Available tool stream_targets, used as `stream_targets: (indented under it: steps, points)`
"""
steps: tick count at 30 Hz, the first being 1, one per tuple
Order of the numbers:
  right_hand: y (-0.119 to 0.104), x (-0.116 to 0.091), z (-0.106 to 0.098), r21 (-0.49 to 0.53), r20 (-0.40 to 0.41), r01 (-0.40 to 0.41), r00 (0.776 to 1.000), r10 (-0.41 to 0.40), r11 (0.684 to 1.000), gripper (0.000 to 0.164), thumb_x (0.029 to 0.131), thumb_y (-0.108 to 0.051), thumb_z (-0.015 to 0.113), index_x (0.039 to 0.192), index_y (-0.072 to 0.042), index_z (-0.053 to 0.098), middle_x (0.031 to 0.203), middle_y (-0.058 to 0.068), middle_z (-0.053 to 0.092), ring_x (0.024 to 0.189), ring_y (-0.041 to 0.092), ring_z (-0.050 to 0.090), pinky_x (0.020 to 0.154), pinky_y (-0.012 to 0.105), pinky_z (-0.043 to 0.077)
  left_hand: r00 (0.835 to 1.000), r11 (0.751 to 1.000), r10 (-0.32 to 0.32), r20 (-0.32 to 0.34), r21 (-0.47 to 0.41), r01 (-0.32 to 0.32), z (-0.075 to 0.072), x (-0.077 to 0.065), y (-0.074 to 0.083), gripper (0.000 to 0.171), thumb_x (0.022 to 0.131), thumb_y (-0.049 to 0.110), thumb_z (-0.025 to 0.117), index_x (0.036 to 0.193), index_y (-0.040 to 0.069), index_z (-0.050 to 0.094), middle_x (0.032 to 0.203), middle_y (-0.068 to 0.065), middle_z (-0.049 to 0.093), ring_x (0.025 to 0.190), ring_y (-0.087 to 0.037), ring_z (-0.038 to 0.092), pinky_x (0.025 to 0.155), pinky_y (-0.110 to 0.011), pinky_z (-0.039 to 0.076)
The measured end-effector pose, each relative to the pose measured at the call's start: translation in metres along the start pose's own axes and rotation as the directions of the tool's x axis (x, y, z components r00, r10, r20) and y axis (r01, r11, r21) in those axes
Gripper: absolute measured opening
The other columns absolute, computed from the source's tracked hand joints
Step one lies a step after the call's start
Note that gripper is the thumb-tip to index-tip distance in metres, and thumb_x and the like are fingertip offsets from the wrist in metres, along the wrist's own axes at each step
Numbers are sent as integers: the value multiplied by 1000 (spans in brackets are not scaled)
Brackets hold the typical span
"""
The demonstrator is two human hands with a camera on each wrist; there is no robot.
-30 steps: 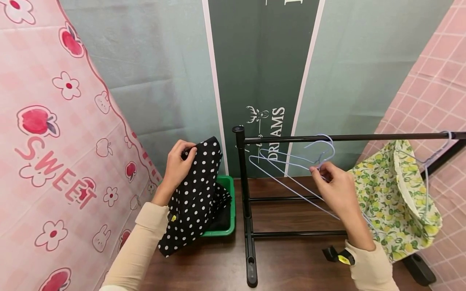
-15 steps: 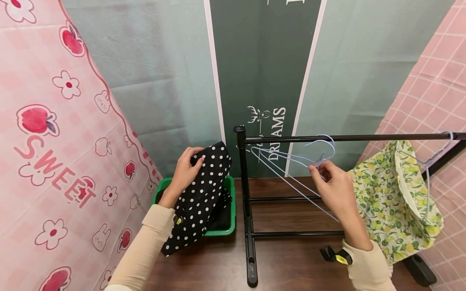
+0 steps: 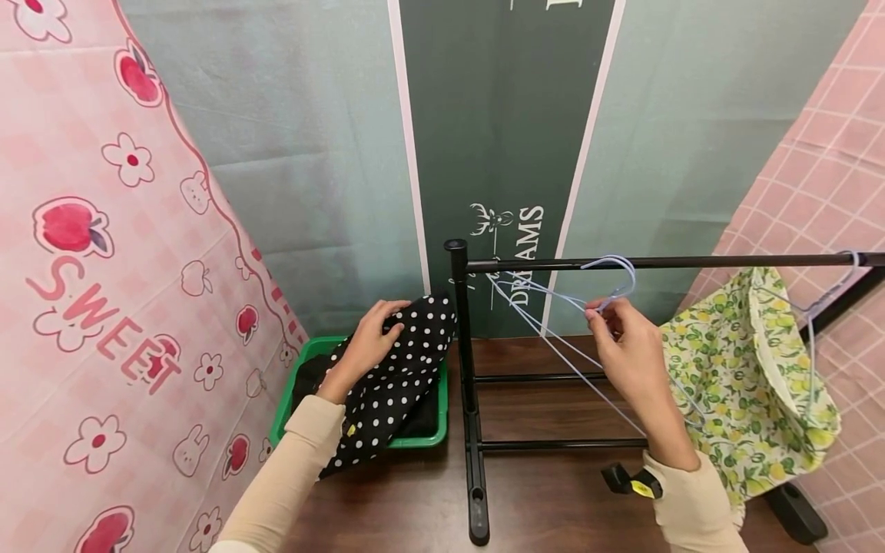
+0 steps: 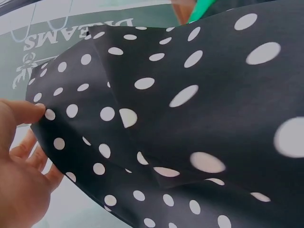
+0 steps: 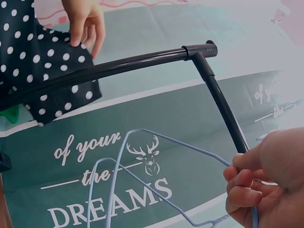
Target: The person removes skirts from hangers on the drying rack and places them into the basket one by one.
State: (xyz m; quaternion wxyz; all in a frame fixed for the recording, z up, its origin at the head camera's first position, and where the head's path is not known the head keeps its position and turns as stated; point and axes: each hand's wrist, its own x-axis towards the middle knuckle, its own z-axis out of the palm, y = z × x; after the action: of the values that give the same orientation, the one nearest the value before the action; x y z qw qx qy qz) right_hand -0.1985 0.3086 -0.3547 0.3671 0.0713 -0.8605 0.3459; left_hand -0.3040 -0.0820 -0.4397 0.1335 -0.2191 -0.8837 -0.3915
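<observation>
My left hand (image 3: 372, 342) pinches the edge of a black cloth with white polka dots (image 3: 397, 392), thumb on the near side and fingers behind, nearly closed on the fabric. The cloth hangs from there over a green plastic basket (image 3: 423, 443), its lower end reaching past the front rim. More dark fabric lies in the basket.

My right hand (image 3: 632, 349) holds a light blue wire hanger (image 5: 178, 142) just below its hook, thumb and fingertips drawn together around the wire. A second blue hanger lies close behind it, their wires crossing; both hooks sit at the black rail (image 3: 691, 262) of a garment rack, and I can't tell whether the one I hold is resting on it.

The rack's upright post stands between my hands, with the cloth's far corner close to it. Farther right, a lemon-print cloth (image 3: 726, 384) hangs on another hanger (image 3: 812, 346) from the same rail.
</observation>
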Motion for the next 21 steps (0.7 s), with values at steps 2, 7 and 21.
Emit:
stream_targets:
  steps: [2,7,21]
  points:
    - [-1,0,1,9,6,-7,1000,7,1000,8,94,-10,65,100,-5,69,76,7,66,62,-2,46,56,9,34,1000,1000,-3,17,5,3,5,-1,-2,42,95,1,60,135,15,58,118,-8,58,112,-26,58,94,-48,49]
    - [-4,1,5,11,24,-18,1000,17,1000,11,95,-11,63,104,-5,67,82,7,68,65,-3,49,57,9,35,999,1000,-10,47,10,10,15,-4,-10,45,95,-3,58,133,19,59,110,-6,58,101,-20,57,86,-40,49]
    - [-8,2,15,92,84,-37,996,29,995,15,98,-6,56,111,-3,64,85,8,62,58,6,54,48,12,39,989,994,-94,117,69,86,30,-13,-20,36,95,3,60,128,16,65,122,-8,58,111,-25,57,91,-45,47]
